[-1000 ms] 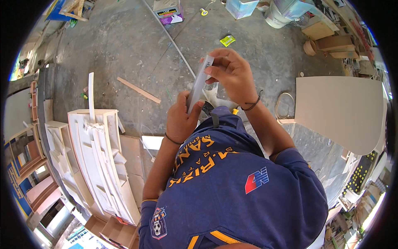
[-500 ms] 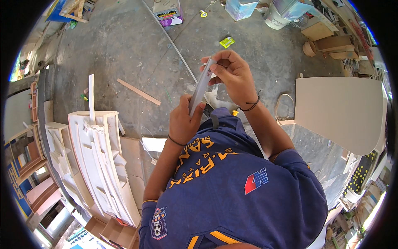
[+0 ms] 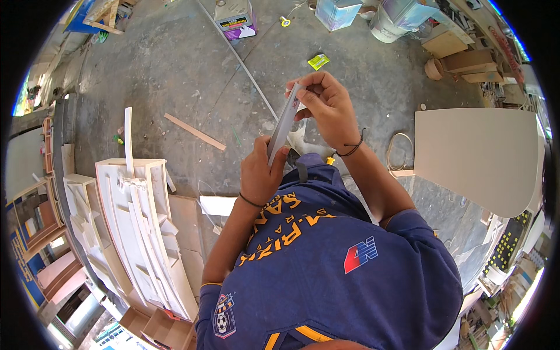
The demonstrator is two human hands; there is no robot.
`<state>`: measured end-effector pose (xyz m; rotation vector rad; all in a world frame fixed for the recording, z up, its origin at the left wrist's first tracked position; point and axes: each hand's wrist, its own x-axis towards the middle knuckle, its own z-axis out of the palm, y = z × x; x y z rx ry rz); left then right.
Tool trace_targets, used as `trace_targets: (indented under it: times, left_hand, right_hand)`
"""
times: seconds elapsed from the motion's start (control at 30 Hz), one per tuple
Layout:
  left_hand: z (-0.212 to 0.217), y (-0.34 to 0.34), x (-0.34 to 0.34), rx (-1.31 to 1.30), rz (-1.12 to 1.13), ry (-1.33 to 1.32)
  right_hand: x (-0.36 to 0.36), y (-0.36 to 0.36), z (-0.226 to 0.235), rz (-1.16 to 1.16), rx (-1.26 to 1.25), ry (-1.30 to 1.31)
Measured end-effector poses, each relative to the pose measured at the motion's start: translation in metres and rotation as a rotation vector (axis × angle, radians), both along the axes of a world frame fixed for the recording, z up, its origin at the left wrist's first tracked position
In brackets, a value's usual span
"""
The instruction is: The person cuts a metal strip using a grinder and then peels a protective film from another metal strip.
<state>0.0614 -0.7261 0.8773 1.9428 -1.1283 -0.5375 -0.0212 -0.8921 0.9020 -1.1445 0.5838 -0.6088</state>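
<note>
Between my two hands is a short grey strip (image 3: 282, 127), slanted, smooth, with a small printed mark near its upper end. My left hand (image 3: 258, 172) is closed round its lower end, thumb along one face. At the upper end, my right hand (image 3: 329, 108) pinches it between thumb and fingers. A long thin pale strip (image 3: 239, 58) runs from the far edge toward the held strip; whether they touch cannot be made out.
White wooden cabinet frames (image 3: 154, 233) lie at the left. A thin wooden slat (image 3: 194, 131) and a yellow-green packet (image 3: 318, 62) are on the floor. A large beige panel (image 3: 475, 157) stands at the right. Farther off are a purple-and-white tin (image 3: 236, 20) and a white bucket (image 3: 386, 26).
Both hands keep their hold on the grey strip, which has barely moved. The view has shifted very slightly.
</note>
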Motion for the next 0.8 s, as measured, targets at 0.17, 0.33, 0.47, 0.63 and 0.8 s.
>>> trace_targets:
  times: [0.17,0.33,0.47,0.63,0.8]
  left_hand:
    - [0.0028,-0.0011,-0.0008,0.027,0.007,-0.001]
    - [0.0014,-0.0012,-0.0006,0.037,0.008,0.009]
    - [0.0008,-0.0012,-0.0008,0.039,0.004,0.011]
    - [-0.0004,-0.0015,-0.0009,0.025,-0.006,-0.002]
    - [0.0013,-0.0019,0.0009,0.052,-0.005,-0.004]
  right_hand:
    - [0.0,0.0003,0.0005,-0.016,0.017,-0.003]
    - [0.0007,0.0027,0.0016,-0.047,0.064,-0.026]
    - [0.0011,0.0033,0.0003,-0.055,0.074,-0.026]
    - [0.0017,0.0036,0.0,-0.067,0.085,-0.042]
    - [0.0036,0.0029,0.0005,-0.053,0.075,-0.017]
